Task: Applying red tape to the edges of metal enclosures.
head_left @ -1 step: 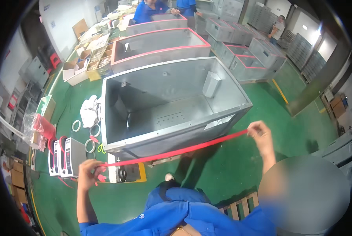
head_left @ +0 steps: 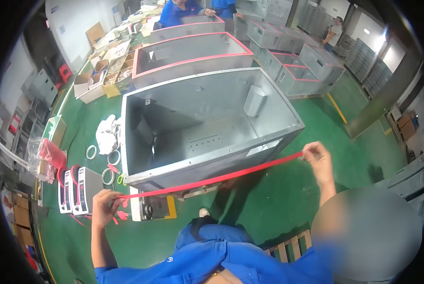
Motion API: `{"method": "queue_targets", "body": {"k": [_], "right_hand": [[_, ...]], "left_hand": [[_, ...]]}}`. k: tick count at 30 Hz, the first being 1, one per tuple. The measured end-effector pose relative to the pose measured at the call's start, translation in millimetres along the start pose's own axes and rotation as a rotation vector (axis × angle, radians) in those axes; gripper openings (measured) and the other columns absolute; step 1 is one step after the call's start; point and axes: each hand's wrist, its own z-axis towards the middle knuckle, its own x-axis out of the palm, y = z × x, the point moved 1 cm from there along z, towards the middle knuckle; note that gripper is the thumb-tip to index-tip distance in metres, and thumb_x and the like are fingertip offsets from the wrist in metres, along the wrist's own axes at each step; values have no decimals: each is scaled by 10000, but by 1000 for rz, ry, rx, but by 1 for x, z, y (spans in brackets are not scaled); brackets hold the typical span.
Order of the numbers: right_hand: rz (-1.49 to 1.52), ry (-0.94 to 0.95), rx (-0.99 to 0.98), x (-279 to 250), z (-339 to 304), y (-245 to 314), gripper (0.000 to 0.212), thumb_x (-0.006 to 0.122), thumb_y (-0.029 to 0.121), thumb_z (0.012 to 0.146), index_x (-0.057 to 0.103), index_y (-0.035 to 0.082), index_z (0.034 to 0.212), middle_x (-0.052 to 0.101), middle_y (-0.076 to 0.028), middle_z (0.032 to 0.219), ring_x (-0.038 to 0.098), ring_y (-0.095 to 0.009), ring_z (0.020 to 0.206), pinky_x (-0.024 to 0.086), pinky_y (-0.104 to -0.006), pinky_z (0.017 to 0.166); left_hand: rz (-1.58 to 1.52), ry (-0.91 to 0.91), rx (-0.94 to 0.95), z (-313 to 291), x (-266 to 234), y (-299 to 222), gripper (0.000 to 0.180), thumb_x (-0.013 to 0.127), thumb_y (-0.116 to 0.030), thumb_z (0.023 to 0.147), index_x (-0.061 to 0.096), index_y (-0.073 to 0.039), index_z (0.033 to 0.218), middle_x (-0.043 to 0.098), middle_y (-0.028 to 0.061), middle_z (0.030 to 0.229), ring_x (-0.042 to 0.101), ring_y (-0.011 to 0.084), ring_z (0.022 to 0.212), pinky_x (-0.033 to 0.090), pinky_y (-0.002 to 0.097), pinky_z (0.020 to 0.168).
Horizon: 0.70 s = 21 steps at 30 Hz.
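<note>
A long red strip is stretched taut between my two hands. My left hand pinches its left end, near the box's front left corner. At the other end my right hand pinches the strip, off the front right of the box. Just beyond the strip stands a large open grey metal box with a bare flanged rim. Small holes show in its floor, and an angled bracket is fixed inside its right end. The strip hangs in front of the box's near wall; whether it touches cannot be told.
Two white-fronted machines with red strip stand at left, near several white tape rolls and a white cloth. Behind, another metal box carries a red-edged rim. Co-workers stand at the back. A wooden pallet lies lower right.
My right hand has moved slightly right and up, and my left hand slightly left. The strip stays stretched between them. The box has not visibly moved.
</note>
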Motion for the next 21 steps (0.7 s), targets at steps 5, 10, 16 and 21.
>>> {"method": "queue_targets", "body": {"k": [5,10,16,21], "right_hand": [[49,-85,-26,-11,42,8,105,633,85,814,561,25,860,554,-11,757,519,-88,661,444,-229,629],[89,-45,24,1,78,18,124,624,106,821,555,22,881,560,-22,760,535,-97,665,462,-246,634],[117,75,27,-13,119,6,138,617,124,831,541,26,892,580,-29,756,561,-97,669,479,-246,644],[70,151,29,-20,144,-6,119,613,123,834,548,32,874,585,-28,735,574,-102,676,483,-247,635]], "left_hand": [[81,-62,-4,40,-14,14,127,690,-23,696,637,-13,811,608,80,694,550,195,622,424,280,582],[-202,-135,-138,47,-18,25,90,643,-45,781,617,13,845,567,49,696,514,119,612,408,229,576],[-433,-242,-366,49,-9,15,118,621,-77,822,609,27,876,533,7,692,458,64,576,355,193,519],[-479,-391,-387,53,3,-1,98,605,-93,836,583,-1,811,524,7,668,460,57,561,344,184,487]]}}
